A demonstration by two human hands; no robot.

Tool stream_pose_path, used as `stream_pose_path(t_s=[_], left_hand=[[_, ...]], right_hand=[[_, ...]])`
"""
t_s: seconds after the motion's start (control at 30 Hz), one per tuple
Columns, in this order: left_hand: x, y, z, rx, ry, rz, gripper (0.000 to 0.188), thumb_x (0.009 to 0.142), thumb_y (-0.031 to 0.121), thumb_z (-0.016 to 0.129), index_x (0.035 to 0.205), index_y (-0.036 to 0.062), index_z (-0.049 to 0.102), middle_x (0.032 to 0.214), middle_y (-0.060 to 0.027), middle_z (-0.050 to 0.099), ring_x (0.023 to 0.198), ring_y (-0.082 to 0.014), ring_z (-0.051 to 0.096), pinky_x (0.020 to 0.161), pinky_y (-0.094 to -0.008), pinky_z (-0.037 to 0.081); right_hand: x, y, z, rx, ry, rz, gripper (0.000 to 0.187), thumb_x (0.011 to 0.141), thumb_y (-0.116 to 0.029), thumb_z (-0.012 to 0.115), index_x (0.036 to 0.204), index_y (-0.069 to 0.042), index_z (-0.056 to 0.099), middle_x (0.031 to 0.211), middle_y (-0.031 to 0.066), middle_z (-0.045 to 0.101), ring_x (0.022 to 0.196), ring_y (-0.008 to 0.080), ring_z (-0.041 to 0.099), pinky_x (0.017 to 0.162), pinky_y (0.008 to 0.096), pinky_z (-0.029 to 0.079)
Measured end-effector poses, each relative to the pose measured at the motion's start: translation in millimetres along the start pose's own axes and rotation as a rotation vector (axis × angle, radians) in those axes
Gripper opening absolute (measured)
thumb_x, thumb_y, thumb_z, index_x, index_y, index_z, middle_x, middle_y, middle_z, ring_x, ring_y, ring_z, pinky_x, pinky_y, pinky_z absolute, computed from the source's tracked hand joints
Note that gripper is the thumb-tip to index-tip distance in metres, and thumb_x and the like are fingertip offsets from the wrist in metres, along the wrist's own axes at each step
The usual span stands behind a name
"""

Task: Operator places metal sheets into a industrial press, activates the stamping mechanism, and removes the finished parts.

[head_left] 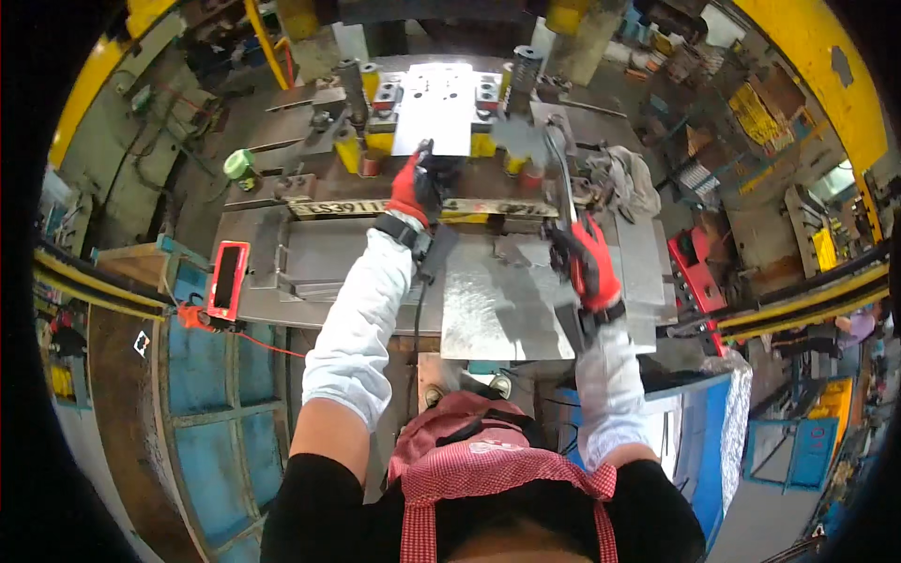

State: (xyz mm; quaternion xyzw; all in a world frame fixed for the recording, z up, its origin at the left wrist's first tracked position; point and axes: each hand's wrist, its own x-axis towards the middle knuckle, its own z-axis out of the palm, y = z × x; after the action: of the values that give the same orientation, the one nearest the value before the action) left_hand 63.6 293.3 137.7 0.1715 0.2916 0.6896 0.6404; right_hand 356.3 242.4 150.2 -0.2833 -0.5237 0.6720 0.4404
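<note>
My left hand (422,183), in a red and black glove, reaches to the front edge of a bright metal sheet (432,131). Its fingers look closed on that edge. Small dark holes or marks show on the sheet's far part, which lies in a press die (383,120). Over to the right, my right hand (589,261), also gloved, is closed around a long, thin metal tool (565,188). A blurred flat grey piece (519,138) is near the tool's far end; whether they touch is unclear. Below lies a stack of plain metal sheets (497,314).
Upright guide posts (353,89) flank the die. A crumpled grey cloth (631,183) lies at the right, and a green-lidded container (240,167) stands at the left. A red-framed dark device (227,280) sits near the bench's left edge. Yellow machine frames rise on both sides.
</note>
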Motion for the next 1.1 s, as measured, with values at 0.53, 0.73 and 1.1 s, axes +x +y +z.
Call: stream_pose_path(t_s=[0.53,0.73,1.1], left_hand=[[-175,121,-44,1.014,0.479,0.52,0.023,0.078,0.008,0.059,0.1,0.0036,0.063,0.083,-0.0047,0.058,0.055,-0.0095,0.049,0.053,-0.0247,0.042],[-171,185,-74,1.716,-0.349,0.345,0.024,0.075,0.018,0.06,0.095,0.0052,0.065,0.089,-0.0095,0.062,0.073,-0.02,0.057,0.071,-0.0291,0.044],[-141,145,-84,0.841,-0.559,-0.006,0.04,0.09,0.025,0.048,0.124,0.0053,0.046,0.126,-0.0113,0.049,0.11,-0.0216,0.051,0.097,-0.0387,0.036]], right_hand=[[-90,52,-12,-0.203,0.295,0.225,0.04,0.083,-0.009,0.055,0.122,-0.007,0.048,0.076,0.0047,0.06,0.045,0.0068,0.046,0.04,0.0231,0.039],[-61,-50,101,-0.929,-0.298,-0.107,0.061,0.073,-0.015,0.065,0.128,-0.008,0.04,0.092,0.015,0.058,0.078,0.0256,0.06,0.071,0.0352,0.048],[-92,-23,117,-0.164,-0.348,0.379,0.065,0.073,-0.008,0.062,0.133,-0.005,0.037,0.082,-0.0018,0.05,0.067,0.0045,0.042,0.061,0.0186,0.037]])
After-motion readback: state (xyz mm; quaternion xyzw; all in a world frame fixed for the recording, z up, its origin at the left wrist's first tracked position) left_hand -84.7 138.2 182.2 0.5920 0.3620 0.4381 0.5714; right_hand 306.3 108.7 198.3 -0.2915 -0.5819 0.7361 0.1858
